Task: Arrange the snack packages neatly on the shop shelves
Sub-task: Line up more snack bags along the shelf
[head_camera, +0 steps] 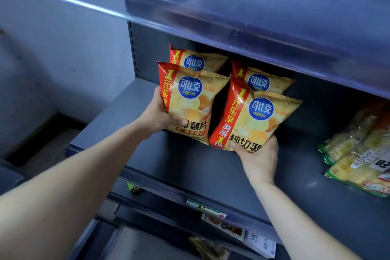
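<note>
可比克 copico on chip bags [253,120], apparently 纯切薯片

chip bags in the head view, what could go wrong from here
1. The front right chip bag stands tilted, and the right hand holds only its bottom edge; it may tip over once released.
2. The left hand grips the front left chip bag at its lower corner; squeezing could crush chips.
3. Pushing back might knock the back right chip bag over.
</note>
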Available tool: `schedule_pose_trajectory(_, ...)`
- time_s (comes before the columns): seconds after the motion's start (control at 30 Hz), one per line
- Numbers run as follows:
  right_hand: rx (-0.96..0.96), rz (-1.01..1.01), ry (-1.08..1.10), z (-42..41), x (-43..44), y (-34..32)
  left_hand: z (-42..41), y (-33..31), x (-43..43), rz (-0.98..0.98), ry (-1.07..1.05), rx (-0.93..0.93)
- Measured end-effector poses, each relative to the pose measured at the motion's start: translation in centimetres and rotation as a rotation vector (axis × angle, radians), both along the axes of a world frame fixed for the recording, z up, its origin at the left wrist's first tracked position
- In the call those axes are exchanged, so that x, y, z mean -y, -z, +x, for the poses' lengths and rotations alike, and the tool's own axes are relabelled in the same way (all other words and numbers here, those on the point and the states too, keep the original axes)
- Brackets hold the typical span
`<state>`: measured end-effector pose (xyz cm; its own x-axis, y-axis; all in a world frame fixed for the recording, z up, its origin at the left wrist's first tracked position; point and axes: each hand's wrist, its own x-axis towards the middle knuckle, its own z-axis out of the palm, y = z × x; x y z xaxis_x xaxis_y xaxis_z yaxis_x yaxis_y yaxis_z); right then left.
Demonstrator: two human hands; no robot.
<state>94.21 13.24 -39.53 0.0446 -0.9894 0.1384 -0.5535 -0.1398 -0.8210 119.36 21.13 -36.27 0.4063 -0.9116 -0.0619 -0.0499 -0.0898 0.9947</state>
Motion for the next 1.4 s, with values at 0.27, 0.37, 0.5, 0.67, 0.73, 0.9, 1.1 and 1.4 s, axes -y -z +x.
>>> schedule_pose_trajectory(0.27, -0.052, 0.006, -0.093, -1.0, 0.3, 0.1, 1.1, -0.8, -0.4, 0.109, 0.154, 0.035)
schedule_pose_trajectory(0.37, -0.093, -0.012, -0.100, -0.5, 0.2, 0.0, 1.4, -0.9, -0.1, 0.128, 0.132, 0.044)
schedule_pose_trajectory(0.5, -0.117, 0.024, -0.095, -0.3, 0.2, 0.1, 1.8, 0.0, -0.1, 0.156, 0.110, 0.050)
schedule_pose_trajectory(0.67, -0.161, 0.063, -0.086, -0.3, -0.1, -0.3, 2.0, 1.1, -0.7, 0.234, 0.007, 0.106)
schedule_pose_trajectory(0.73, -0.190, 0.082, -0.084, -0.4, -0.2, -0.4, 1.8, 1.3, -1.1, 0.279, -0.022, 0.154)
schedule_pose_trajectory(0.9, -0.320, 0.179, -0.069, -1.2, -0.5, -1.1, 0.7, 0.8, -2.1, 0.416, -0.112, 0.357)
schedule_pose_trajectory(1.1, -0.546, 0.313, -0.109, -2.4, -1.0, -2.7, -1.4, -0.8, -4.1, 0.560, -0.143, 0.554)
schedule_pose_trajectory(1.4, -0.688, 0.291, -0.375, -5.6, -5.3, -5.9, -6.7, -3.2, -10.2, 0.697, -0.086, 0.766)
